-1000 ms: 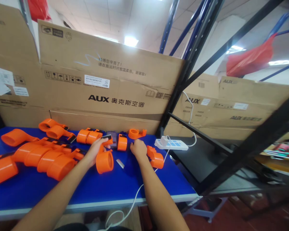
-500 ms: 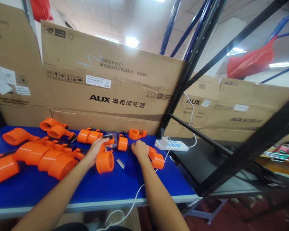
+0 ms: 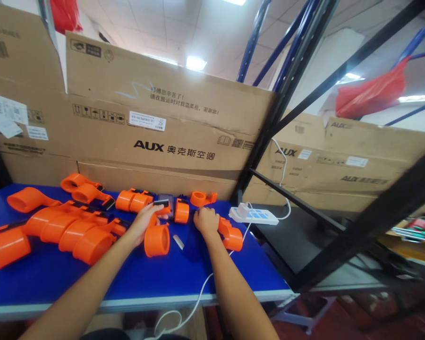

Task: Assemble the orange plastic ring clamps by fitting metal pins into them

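Observation:
My left hand [image 3: 145,223] is closed around the arm of an orange tape dispenser [image 3: 157,240], its round ring hanging toward me and its dark-edged end pointing right. My right hand [image 3: 207,220] rests low over the table with its fingers curled; whatever they hold, if anything, is hidden. Just right of it lies another orange tape dispenser [image 3: 233,237]. A small metal strip [image 3: 178,242] lies on the blue surface between my hands. Beyond them stand an orange dispenser [image 3: 182,210] and a dark flat object [image 3: 166,200], partly covered by my left hand's dispenser.
Several orange dispensers [image 3: 81,236] crowd the left of the blue table [image 3: 138,278]. One more orange dispenser [image 3: 199,198] sits at the back. A white power strip [image 3: 254,215] with a cable lies at the right, beside a black rack post [image 3: 269,118]. Cardboard [image 3: 109,141] walls the back.
Both hands stay nearly in place, the left still gripping its dispenser. The whole view has shifted slightly, with things appearing a little farther right.

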`<state>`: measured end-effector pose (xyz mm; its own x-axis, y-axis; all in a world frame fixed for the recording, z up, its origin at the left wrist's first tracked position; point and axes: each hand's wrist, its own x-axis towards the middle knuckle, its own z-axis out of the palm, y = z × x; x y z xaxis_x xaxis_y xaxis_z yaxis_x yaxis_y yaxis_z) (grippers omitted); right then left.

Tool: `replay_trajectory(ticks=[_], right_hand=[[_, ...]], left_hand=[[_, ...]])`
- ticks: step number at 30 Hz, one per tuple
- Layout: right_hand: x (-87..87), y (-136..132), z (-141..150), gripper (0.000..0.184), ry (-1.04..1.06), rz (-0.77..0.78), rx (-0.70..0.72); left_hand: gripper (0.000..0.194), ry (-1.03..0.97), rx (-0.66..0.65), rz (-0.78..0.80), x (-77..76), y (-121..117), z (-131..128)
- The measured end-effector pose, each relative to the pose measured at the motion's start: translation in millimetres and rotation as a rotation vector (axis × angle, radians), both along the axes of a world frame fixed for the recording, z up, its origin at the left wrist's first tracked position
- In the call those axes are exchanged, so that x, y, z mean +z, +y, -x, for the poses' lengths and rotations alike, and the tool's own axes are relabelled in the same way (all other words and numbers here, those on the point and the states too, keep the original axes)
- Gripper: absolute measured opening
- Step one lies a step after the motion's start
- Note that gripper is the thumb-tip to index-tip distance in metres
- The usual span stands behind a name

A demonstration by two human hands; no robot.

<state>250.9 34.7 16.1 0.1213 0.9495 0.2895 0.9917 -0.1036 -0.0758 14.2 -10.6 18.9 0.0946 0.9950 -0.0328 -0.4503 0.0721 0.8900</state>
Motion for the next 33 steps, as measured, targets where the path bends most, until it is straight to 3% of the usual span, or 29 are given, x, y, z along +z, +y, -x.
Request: replay_trajectory(ticks=[5,12,19,23,29,33], right_hand=[[-6.0,1.8,0.5,0.044,0.017,0.014,0.119],[-8.8,5.7,-4.1,0.029,0.064,0.051,0.135],[-12.8,10.8,-5.6,0.038,0.152,0.012,0.167],[-9.7,11.6,-5.7,0.041,0.306,-0.123,0.258],[8.4,-1.4,-3.1,0.026,0.676,-0.508,0.36],[14.0,-20.9,13.8,0.021,0.764,-0.606,0.595]], left_hand=[[0.03,0.013,-0.002,-0.01,1.2,-1.7,-0.7],[0.037,0.05,-0.004,-0.001,-1.5,2.4,1.0],[0.038,0.052,0.0,-0.003,-5.9,5.0,-0.3],[0.036,0.039,-0.007,-0.002,-4.8,3.1,-0.8],[0.03,0.004,-0.044,0.059,-5.0,2.1,-1.3],[0.027,-0.044,-0.05,0.041,-7.4,2.7,-2.6]])
